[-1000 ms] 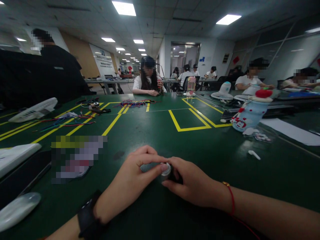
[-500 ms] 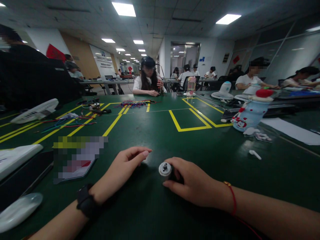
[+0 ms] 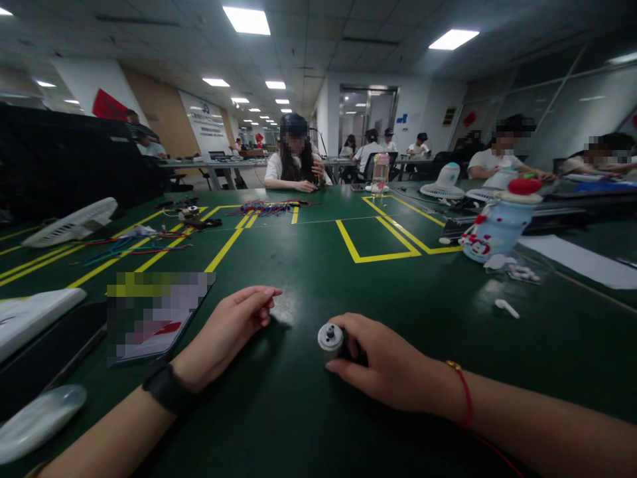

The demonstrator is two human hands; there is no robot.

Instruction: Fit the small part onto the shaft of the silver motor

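Observation:
My right hand [image 3: 381, 358] is wrapped around the side of a small electric motor [image 3: 330, 340], a silver cylinder standing upright with a short shaft and small dark holes on its top face. The lower part of the motor is partly in shadow and behind my fingers. To the left of it, apart from the motor, my left hand [image 3: 239, 325] is held over the green table with thumb and forefinger pressed together and the other fingers curled under. Whatever the pinch may hold is too small to make out.
A phone [image 3: 159, 325] lies left of my left hand, with a white mouse [image 3: 42, 421] nearer. Tangled wires [image 3: 269, 208] lie further back. On the right are a light-blue bottle [image 3: 497, 226], a white earbud [image 3: 507, 308] and paper [image 3: 582, 259]. A person [image 3: 293, 159] sits opposite.
My left hand has drawn back to the left, away from the motor, and its fingers have curled in more. My right hand and the motor have hardly moved.

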